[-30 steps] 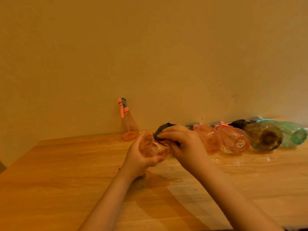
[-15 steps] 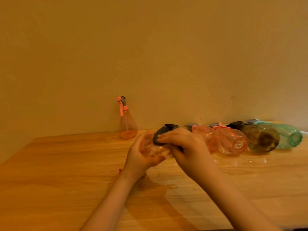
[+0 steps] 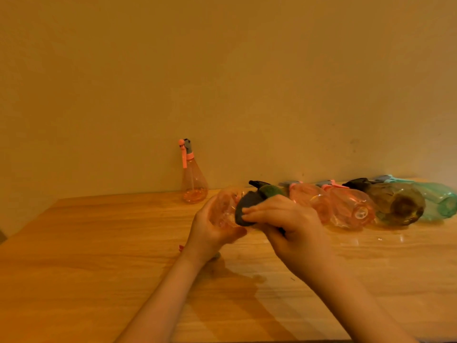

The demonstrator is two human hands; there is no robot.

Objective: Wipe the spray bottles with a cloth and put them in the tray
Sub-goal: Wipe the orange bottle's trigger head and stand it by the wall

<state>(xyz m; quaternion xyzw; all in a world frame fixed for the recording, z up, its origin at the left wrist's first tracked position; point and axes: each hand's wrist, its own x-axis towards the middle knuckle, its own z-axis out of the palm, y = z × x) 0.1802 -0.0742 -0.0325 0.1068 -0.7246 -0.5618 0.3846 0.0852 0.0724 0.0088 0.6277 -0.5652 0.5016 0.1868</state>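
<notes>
While you look down at your hands, these lines tell how they stand.
Left hand: your left hand (image 3: 210,230) cups a pink spray bottle (image 3: 223,206) from below and from the left, the fingers curled round its body, the thumb toward you.
Left arm: the forearm rises from the lower edge, slanting up and to the right; the wrist is bent a little back.
Right hand: your right hand (image 3: 284,219) grips a dark cloth (image 3: 247,206) and presses it on the right side of the held bottle; the fingers point to the left, laid one over another.
Right arm: the forearm comes from the lower right corner, slanting up and to the left.
Hands together: both hands meet at the bottle, close above the wooden table (image 3: 74,268).
Other bottles: just right of your right hand lies a row on its side: two pink bottles (image 3: 346,206), a brown bottle (image 3: 398,204) and a green bottle (image 3: 442,199).
Behind: beyond your left hand an upright pink bottle (image 3: 193,181) stands at the wall (image 3: 222,82).
Tray: I cannot see it.
</notes>
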